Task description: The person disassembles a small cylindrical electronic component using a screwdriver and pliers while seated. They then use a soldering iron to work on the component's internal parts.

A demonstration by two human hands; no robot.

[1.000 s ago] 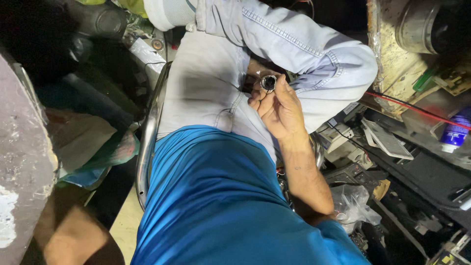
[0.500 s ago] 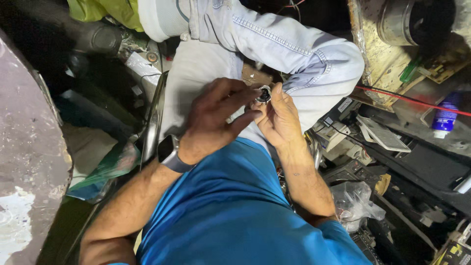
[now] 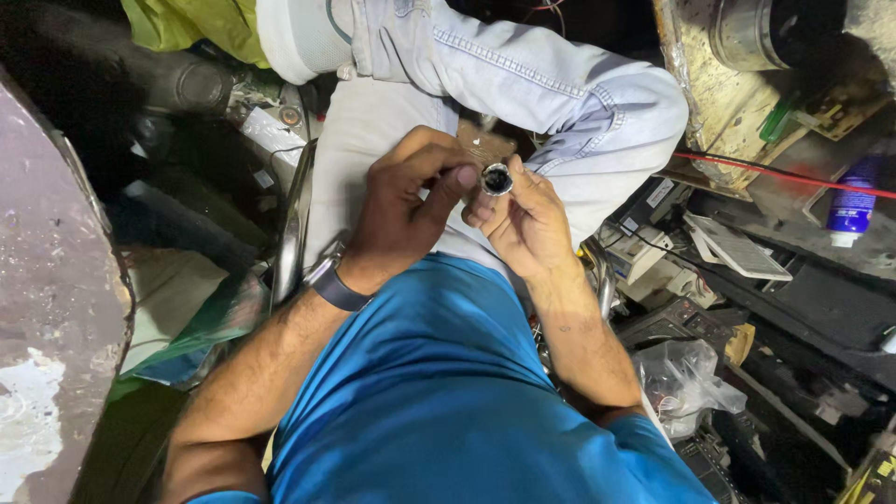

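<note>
A small round metal part (image 3: 497, 178) with a dark centre and a shiny rim is held up over my lap. My right hand (image 3: 527, 224) grips it between thumb and fingers from below and the right. My left hand (image 3: 406, 201), with a dark band on the wrist, comes in from the left; its thumb tip touches the part's left edge, the other fingers curled. Below both hands are my light trousers (image 3: 364, 149) and my blue shirt (image 3: 439, 392).
A bent knee in light blue jeans (image 3: 579, 103) lies just beyond the hands. To the right sit a red wire (image 3: 775, 171), a blue bottle (image 3: 854, 201), a white slatted part (image 3: 737, 247) and a clear plastic bag (image 3: 686, 378). A grey rounded surface (image 3: 51, 308) fills the left.
My left hand came up from out of view and reached the round part held by my right hand. Since then the hands have barely moved.
</note>
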